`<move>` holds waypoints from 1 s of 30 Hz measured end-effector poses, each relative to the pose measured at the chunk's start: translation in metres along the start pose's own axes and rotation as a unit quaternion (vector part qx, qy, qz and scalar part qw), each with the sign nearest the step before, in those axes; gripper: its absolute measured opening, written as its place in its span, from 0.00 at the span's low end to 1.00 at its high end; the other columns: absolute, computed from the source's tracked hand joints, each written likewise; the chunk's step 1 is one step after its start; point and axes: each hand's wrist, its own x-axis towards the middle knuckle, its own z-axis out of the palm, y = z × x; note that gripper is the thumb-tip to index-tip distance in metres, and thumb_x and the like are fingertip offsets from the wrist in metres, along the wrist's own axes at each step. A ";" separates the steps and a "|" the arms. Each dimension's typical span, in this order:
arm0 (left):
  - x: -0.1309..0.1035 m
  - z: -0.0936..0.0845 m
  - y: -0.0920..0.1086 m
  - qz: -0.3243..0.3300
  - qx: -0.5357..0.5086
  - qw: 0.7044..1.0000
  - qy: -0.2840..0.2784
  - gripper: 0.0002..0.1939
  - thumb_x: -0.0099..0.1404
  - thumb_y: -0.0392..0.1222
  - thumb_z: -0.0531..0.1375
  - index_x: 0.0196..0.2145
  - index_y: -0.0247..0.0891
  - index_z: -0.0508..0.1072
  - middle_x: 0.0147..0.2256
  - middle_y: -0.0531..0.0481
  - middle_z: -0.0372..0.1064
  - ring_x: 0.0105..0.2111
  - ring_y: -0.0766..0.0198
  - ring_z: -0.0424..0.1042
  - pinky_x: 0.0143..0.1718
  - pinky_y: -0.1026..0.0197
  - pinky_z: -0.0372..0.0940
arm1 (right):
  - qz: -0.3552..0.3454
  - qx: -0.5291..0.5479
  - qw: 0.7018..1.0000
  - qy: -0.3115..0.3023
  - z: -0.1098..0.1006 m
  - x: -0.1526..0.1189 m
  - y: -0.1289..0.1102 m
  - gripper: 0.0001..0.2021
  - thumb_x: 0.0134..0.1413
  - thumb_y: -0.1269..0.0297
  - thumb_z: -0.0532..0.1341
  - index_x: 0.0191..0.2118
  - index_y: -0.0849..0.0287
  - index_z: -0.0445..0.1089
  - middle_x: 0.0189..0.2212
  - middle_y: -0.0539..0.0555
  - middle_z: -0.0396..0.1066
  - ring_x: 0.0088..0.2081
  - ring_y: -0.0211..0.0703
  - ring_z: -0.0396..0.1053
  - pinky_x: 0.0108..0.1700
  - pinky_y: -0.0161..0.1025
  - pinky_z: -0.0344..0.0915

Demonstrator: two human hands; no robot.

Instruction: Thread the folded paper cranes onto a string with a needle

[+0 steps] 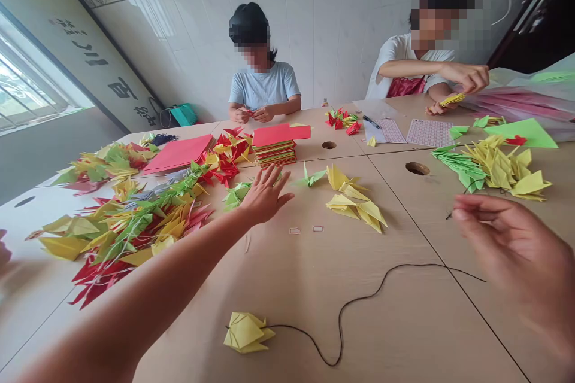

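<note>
My left hand (268,197) stretches across the table with its fingers spread, palm down, over a green folded paper crane (237,194) that it partly hides. Another green paper crane (309,176) lies just beyond the fingertips, and yellow paper cranes (357,206) lie to the right. At the right, my right hand (516,251) is closed in a pinch on a thin black cord (449,215), of which only short bits show. Close to me lies a yellow folded paper piece (246,333) with a long black cord (340,323) trailing rightward from it.
Strung coloured cranes (148,215) heap at the left. Red paper sheets (179,154) and a stack of coloured paper (275,146) lie farther back. A pile of green and yellow cranes (498,167) is at the right, near a table hole (417,168). Two people (265,84) sit opposite, handling folded paper.
</note>
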 end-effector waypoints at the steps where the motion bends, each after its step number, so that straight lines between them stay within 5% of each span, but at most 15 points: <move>1: 0.002 0.002 0.010 0.010 -0.016 1.000 0.003 0.30 0.70 0.54 0.49 0.64 0.36 0.55 0.66 0.33 0.47 0.68 0.44 0.38 0.64 0.35 0.39 | -0.015 0.002 1.000 -0.023 0.004 -0.001 -0.011 0.14 0.58 0.50 0.54 0.45 0.50 0.66 0.41 0.59 0.72 0.37 0.51 0.72 0.38 0.48 0.70; 9: 0.024 0.020 0.076 0.086 -0.126 0.988 0.004 0.28 0.66 0.53 0.56 0.60 0.39 0.62 0.59 0.34 0.58 0.62 0.45 0.54 0.60 0.42 0.55 | -0.101 -0.056 0.965 -0.234 0.060 0.020 -0.025 0.20 0.53 0.60 0.59 0.52 0.51 0.68 0.55 0.58 0.65 0.55 0.60 0.65 0.52 0.56 0.65; 13: 0.020 0.019 0.085 0.116 -0.163 0.980 -0.021 0.18 0.62 0.47 0.62 0.49 0.40 0.71 0.52 0.39 0.64 0.55 0.50 0.63 0.55 0.48 0.62 | -0.127 -0.046 0.938 -0.320 0.077 0.021 -0.033 0.18 0.53 0.64 0.59 0.51 0.52 0.70 0.53 0.57 0.68 0.52 0.55 0.69 0.52 0.51 0.67; 18: -0.013 0.008 0.081 0.126 -0.187 0.972 -0.061 0.09 0.63 0.39 0.60 0.43 0.39 0.71 0.47 0.42 0.69 0.49 0.54 0.69 0.50 0.52 0.66 | -0.174 0.000 0.898 -0.404 0.073 0.011 -0.057 0.14 0.54 0.63 0.61 0.47 0.49 0.73 0.49 0.51 0.72 0.50 0.46 0.71 0.51 0.41 0.68; 22: -0.043 -0.004 0.074 0.102 -0.191 0.973 -0.080 0.12 0.65 0.40 0.58 0.46 0.41 0.70 0.50 0.42 0.68 0.50 0.52 0.68 0.50 0.49 0.66 | -0.150 -0.004 0.919 -0.365 0.072 0.035 -0.058 0.16 0.58 0.57 0.58 0.50 0.50 0.71 0.50 0.55 0.72 0.50 0.50 0.71 0.50 0.45 0.69; 25: -0.056 -0.009 0.070 0.076 -0.194 0.975 -0.082 0.11 0.66 0.43 0.57 0.45 0.43 0.72 0.50 0.43 0.68 0.50 0.52 0.68 0.50 0.49 0.66 | -0.127 -0.028 0.948 -0.290 0.087 0.067 -0.048 0.20 0.59 0.60 0.58 0.57 0.55 0.65 0.58 0.61 0.63 0.60 0.56 0.59 0.60 0.56 0.57; 30: -0.065 -0.012 0.065 0.038 -0.204 0.976 -0.067 0.07 0.67 0.43 0.56 0.40 0.43 0.73 0.47 0.44 0.70 0.48 0.53 0.69 0.47 0.50 0.67 | -0.135 -0.024 0.939 -0.314 0.123 0.088 -0.045 0.21 0.60 0.60 0.61 0.57 0.57 0.64 0.61 0.60 0.59 0.60 0.55 0.58 0.59 0.60 0.56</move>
